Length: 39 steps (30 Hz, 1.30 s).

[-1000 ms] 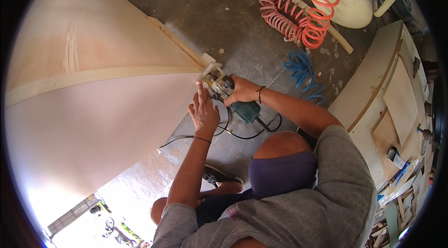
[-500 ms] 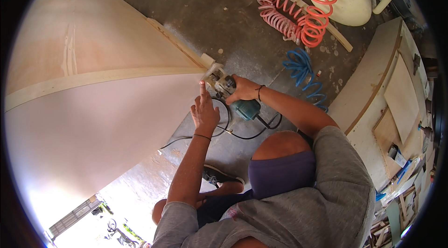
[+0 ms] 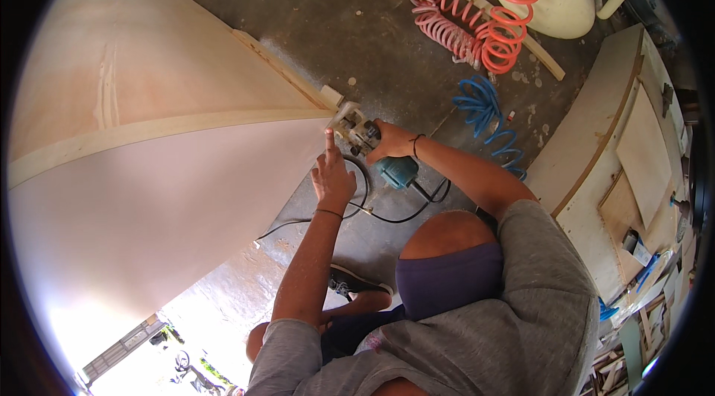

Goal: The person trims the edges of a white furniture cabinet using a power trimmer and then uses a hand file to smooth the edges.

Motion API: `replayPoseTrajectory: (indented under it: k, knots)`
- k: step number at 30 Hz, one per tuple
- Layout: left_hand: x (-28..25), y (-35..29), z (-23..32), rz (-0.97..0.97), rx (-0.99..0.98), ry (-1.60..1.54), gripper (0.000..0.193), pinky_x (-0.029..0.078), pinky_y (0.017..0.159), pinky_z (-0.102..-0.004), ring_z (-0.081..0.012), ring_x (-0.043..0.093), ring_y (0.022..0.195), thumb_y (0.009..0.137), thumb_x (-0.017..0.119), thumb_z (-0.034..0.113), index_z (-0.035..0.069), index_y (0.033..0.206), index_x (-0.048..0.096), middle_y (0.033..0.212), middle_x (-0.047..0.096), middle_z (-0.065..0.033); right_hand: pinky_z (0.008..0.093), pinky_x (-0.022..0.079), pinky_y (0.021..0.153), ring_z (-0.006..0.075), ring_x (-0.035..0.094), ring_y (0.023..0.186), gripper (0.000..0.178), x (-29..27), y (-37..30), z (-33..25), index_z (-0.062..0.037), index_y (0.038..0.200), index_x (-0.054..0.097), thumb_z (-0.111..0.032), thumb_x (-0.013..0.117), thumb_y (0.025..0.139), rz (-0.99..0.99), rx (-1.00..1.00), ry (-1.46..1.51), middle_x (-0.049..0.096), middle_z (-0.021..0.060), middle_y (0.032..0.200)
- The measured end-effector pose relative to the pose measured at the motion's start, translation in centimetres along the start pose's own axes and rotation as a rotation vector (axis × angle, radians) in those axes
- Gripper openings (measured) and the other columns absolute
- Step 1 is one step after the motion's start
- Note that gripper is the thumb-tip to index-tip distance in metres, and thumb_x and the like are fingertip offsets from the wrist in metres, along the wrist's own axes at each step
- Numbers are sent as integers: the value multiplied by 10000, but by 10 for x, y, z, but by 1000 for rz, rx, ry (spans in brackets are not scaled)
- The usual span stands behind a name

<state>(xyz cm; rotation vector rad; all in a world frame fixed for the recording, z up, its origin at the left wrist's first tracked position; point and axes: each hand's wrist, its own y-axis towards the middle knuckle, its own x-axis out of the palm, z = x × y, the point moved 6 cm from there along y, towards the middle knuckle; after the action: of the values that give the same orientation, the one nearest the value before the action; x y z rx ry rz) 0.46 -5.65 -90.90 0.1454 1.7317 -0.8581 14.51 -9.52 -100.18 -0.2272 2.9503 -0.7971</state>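
Note:
My right hand (image 3: 392, 141) grips a trim router (image 3: 397, 171) with a teal body and a pale base. The router lies tilted on its side, its base against the edge of a large board at the corner. Close by, my left hand (image 3: 333, 179) holds nothing. Its index finger points straight at the board's corner beside the router base, while the other fingers are partly curled. Whether that fingertip touches the board I cannot tell. The board has a smooth pale panel (image 3: 186, 195) in front and a wooden strip (image 3: 186, 119) along the seam behind.
A black power cord (image 3: 387, 220) loops over the concrete floor below the router. Coiled red hose (image 3: 506, 46) and blue hose (image 3: 477, 102) lie beyond, near a cream tank (image 3: 555, 5). A curved wooden structure (image 3: 596, 120) stands at right. My shoe (image 3: 357, 280) rests below my left hand.
My left hand has shifted slightly right, its finger still pointing at the corner. The router and my right hand have moved a touch to the right, and the whole view has shifted a little.

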Motion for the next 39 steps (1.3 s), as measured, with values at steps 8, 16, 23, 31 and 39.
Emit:
replayPoseTrajectory:
  k: [8, 16, 23, 31, 39]
  knots:
    - [10, 6, 0, -39, 13, 45, 713, 487, 851, -443, -285, 515, 1136, 733, 735, 223, -43, 1328, 445, 1602, 11, -84, 339, 487, 886, 300, 610, 1023, 951, 1, 3, 11, 74, 1245, 453, -375, 862, 513, 15, 30, 22, 611, 223, 1128]
    - [17, 9, 4, -47, 38, 99, 728, 487, 830, -433, -290, 543, 1102, 737, 728, 239, -46, 1338, 431, 1603, -9, -101, 345, 497, 855, 282, 620, 971, 901, -1, 6, 20, 56, 1233, 466, -319, 871, 521, 39, 17, 41, 628, 204, 1084]
    - [18, 11, 3, -94, 33, 71, 720, 493, 814, -423, -300, 603, 997, 737, 694, 167, -68, 1359, 417, 1603, -15, -114, 347, 497, 857, 295, 620, 985, 912, -3, 5, 15, 52, 1241, 467, -332, 864, 515, 57, 24, -20, 628, 215, 1089]
    - [22, 15, 4, -203, 30, -24, 604, 518, 848, -453, -346, 600, 1053, 735, 676, 144, -33, 1283, 494, 1588, -91, -146, 346, 466, 903, 286, 596, 1036, 879, 0, 5, 17, 42, 1235, 482, -330, 857, 533, 55, 21, 25, 621, 201, 1113]
    - [-34, 1, 17, 174, 434, 37, 525, 402, 1021, -449, -313, 495, 1238, 793, 630, 139, 13, 1291, 522, 1478, 347, -184, 342, 464, 887, 232, 581, 986, 846, -25, -16, 39, 34, 1290, 458, -254, 841, 593, 107, -67, 286, 618, 135, 1076]
